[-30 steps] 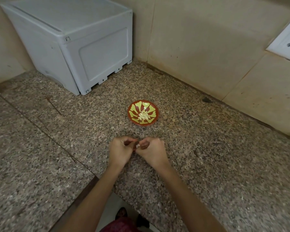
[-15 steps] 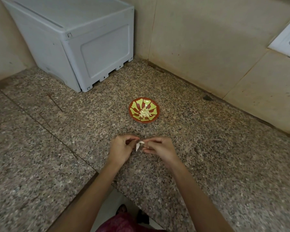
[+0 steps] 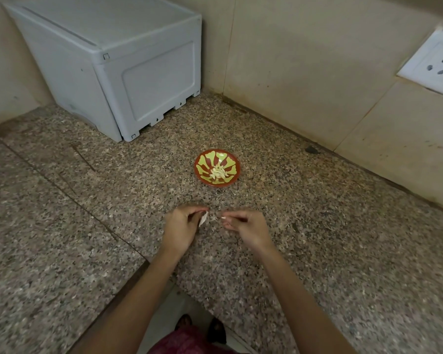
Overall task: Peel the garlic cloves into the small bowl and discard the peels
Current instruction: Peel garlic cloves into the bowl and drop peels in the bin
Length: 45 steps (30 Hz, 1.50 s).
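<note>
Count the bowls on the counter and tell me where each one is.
1. The small red and yellow bowl sits on the granite counter, ahead of the left hand and right hand, holding a heap of garlic. Anything behind the white box is hidden.

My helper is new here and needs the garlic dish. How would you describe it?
On the speckled granite counter, right of the pale grey plastic box in the corner, sits a small round bowl. It alone is red with yellow-green petal shapes and holds pale peeled garlic cloves.
</note>
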Each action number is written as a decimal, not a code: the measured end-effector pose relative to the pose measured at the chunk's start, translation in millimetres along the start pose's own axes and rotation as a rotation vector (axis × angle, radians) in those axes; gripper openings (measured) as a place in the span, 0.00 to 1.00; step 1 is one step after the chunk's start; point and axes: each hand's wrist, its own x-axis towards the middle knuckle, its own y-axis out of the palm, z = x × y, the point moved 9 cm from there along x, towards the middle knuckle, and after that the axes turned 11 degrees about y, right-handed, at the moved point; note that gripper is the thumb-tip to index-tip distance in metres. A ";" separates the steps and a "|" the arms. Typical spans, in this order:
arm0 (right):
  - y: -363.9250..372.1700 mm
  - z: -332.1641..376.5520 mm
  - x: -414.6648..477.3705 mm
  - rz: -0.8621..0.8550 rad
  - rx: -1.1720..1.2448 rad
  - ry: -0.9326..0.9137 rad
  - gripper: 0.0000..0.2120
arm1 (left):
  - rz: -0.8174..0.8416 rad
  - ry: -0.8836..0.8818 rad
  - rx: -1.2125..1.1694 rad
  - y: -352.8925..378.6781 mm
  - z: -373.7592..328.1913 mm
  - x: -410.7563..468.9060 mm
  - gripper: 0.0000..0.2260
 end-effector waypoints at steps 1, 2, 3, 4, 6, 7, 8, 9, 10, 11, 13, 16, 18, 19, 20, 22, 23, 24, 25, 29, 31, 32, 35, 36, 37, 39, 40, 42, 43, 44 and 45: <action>-3.6 0.7 -1.6 -0.009 -0.050 -0.016 0.08 | 0.010 0.031 0.037 0.6 -2.8 -1.0 0.12; -8.7 2.4 -4.1 -0.041 -0.136 -0.050 0.08 | 0.016 0.057 0.068 1.4 -6.1 -2.8 0.12; -12.7 4.3 -7.1 -0.071 -0.227 -0.082 0.08 | 0.019 0.077 0.101 1.7 -9.0 -5.0 0.13; -16.0 5.3 -9.8 -0.098 -0.301 -0.104 0.07 | 0.020 0.094 0.138 1.6 -12.0 -7.3 0.14; -20.4 5.5 -15.5 -0.126 -0.382 -0.129 0.06 | 0.007 0.130 0.223 -0.5 -19.1 -12.2 0.15; -22.5 5.5 -18.4 -0.145 -0.418 -0.145 0.05 | -0.013 0.149 0.255 -2.5 -22.6 -14.9 0.15; -23.8 7.9 -22.0 -0.171 -0.466 -0.174 0.06 | -0.036 0.166 0.272 -4.4 -26.7 -17.4 0.14; -23.7 11.1 -25.1 -0.193 -0.525 -0.209 0.06 | -0.055 0.180 0.269 -5.2 -31.3 -20.6 0.14; -22.6 13.6 -28.5 -0.207 -0.578 -0.242 0.07 | -0.064 0.195 0.245 -3.5 -37.0 -24.9 0.13; -20.6 15.2 -30.8 -0.214 -0.629 -0.264 0.07 | -0.062 0.210 0.202 0.4 -43.3 -29.5 0.12; -15.5 16.1 -34.3 -0.213 -0.728 -0.284 0.10 | -0.035 0.211 0.105 12.8 -52.2 -39.8 0.11; -6.5 13.5 -33.6 -0.186 -0.836 -0.288 0.11 | -0.025 0.152 0.037 27.8 -48.5 -49.7 0.11; -2.7 12.5 -32.4 -0.181 -0.899 -0.294 0.10 | -0.039 0.127 0.034 31.2 -44.1 -50.3 0.11; -1.1 12.0 -31.8 -0.179 -0.926 -0.298 0.10 | -0.038 0.121 0.033 32.4 -43.5 -49.7 0.11; -0.1 11.9 -31.4 -0.173 -0.943 -0.298 0.10 | -0.037 0.118 0.034 33.3 -43.5 -49.5 0.11; 2.5 11.7 -29.6 -0.171 -0.969 -0.309 0.10 | -0.042 0.114 0.045 33.4 -42.7 -49.9 0.11; 3.1 12.8 -29.5 -0.174 -0.977 -0.323 0.10 | -0.044 0.113 0.047 33.6 -42.0 -49.8 0.11; 4.4 13.2 -30.4 -0.176 -0.986 -0.340 0.10 | -0.046 0.108 0.049 33.1 -40.9 -50.7 0.12; 2.5 14.4 -31.7 -0.185 -0.977 -0.359 0.10 | -0.041 0.106 0.045 34.1 -42.1 -49.1 0.12; -8.0 11.5 -28.6 -0.156 -0.659 -0.325 0.08 | -0.009 0.127 0.032 37.9 -51.8 -43.0 0.13; -17.0 3.2 -23.4 -0.117 -0.406 -0.238 0.05 | 0.002 0.135 0.009 40.2 -53.7 -38.1 0.12; -19.9 -2.6 -20.8 -0.091 -0.288 -0.177 0.04 | 0.000 0.125 -0.003 39.5 -52.8 -36.1 0.11; -25.6 -14.7 -20.3 -0.038 -0.033 -0.045 0.01 | -0.035 0.107 -0.056 35.9 -51.1 -33.3 0.09; -27.0 -16.1 -21.6 -0.033 0.020 -0.030 0.01 | -0.048 0.102 -0.075 35.1 -51.7 -33.5 0.08; -28.2 -16.4 -23.5 -0.027 0.073 -0.020 0.01 | -0.056 0.083 -0.099 35.1 -51.5 -33.1 0.08; -28.5 -17.2 -25.1 -0.014 0.162 -0.002 0.01 | -0.056 -0.003 -0.186 37.2 -45.0 -31.7 0.07; -29.0 -18.6 -25.4 -0.008 0.198 0.006 0.02 | -0.050 -0.061 -0.250 39.7 -40.4 -31.3 0.07; -28.7 -21.0 -25.1 0.019 0.278 0.026 0.04 | -0.057 -0.176 -0.393 43.6 -34.3 -32.1 0.07; -27.8 -22.5 -25.3 0.039 0.332 0.045 0.04 | -0.072 -0.230 -0.464 45.6 -32.4 -33.5 0.07; -26.8 -25.3 -24.8 0.052 0.388 0.066 0.03 | -0.094 -0.281 -0.523 47.3 -31.1 -35.2 0.07; -25.6 -27.9 -25.2 0.055 0.433 0.088 0.03 | -0.117 -0.324 -0.561 48.7 -29.8 -37.3 0.07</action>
